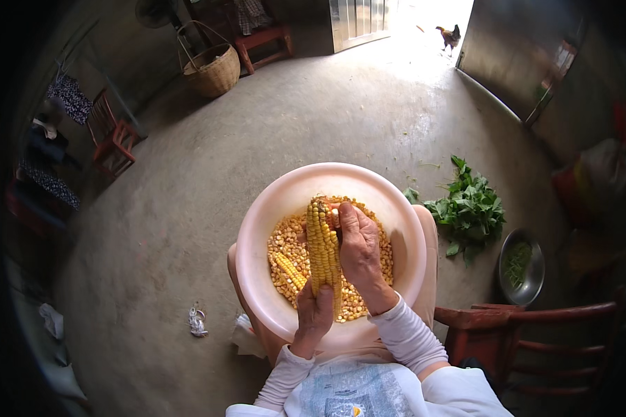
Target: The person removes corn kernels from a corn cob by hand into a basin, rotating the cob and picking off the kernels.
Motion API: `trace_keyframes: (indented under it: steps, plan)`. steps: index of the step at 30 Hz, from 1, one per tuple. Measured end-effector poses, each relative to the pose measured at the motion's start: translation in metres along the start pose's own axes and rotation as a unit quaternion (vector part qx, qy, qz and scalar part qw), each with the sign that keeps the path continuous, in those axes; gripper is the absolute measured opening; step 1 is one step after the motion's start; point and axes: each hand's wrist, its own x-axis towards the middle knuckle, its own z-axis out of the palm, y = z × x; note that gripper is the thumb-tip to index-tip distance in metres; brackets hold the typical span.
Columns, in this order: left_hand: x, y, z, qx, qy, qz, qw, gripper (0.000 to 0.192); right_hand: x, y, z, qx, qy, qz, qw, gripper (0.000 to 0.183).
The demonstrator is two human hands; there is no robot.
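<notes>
A dried yellow corn cob point(323, 250) points away from me above a pink plastic basin point(287, 192), which rests on my lap. My left hand point(314, 311) grips the cob's near end. Against the upper right side of the cob, my right hand point(359, 234) presses with its thumb raised; a patch there is bare of kernels and shows reddish core. Loose corn kernels point(288, 233) cover the bottom of the basin. Among them lies a second corn cob point(290, 270), to the left of the one I hold. The fingertips of my right hand are partly hidden.
Right of the basin are a heap of green leaves point(472, 206), a metal bowl point(534, 279) with cut greens and a red wooden chair point(558, 315). Crumpled foil-like litter point(197, 321) lies left. Farther off are a wicker basket point(216, 71), a small red chair point(113, 140) and a chicken point(449, 37) at the doorway.
</notes>
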Motion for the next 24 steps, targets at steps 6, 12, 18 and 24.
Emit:
trace_keyframes:
  steps: [6,12,18,24]
  plan:
    - [0.000,-0.002,-0.004,-0.015,-0.027,-0.035,0.999,0.046,0.001,0.000,-0.009,0.137,-0.045,0.055,0.988,0.043]
    - [0.000,-0.008,-0.005,0.012,-0.028,-0.020,0.999,0.045,0.001,0.003,-0.010,0.107,-0.051,0.034,0.992,0.041]
    - [-0.001,-0.007,-0.005,0.012,-0.031,-0.025,0.999,0.046,0.001,0.004,-0.011,0.088,-0.053,0.017,0.995,0.033]
    - [-0.002,-0.003,-0.004,0.008,-0.041,-0.038,0.998,0.045,0.000,0.001,-0.014,0.016,-0.030,0.008,0.999,0.027]
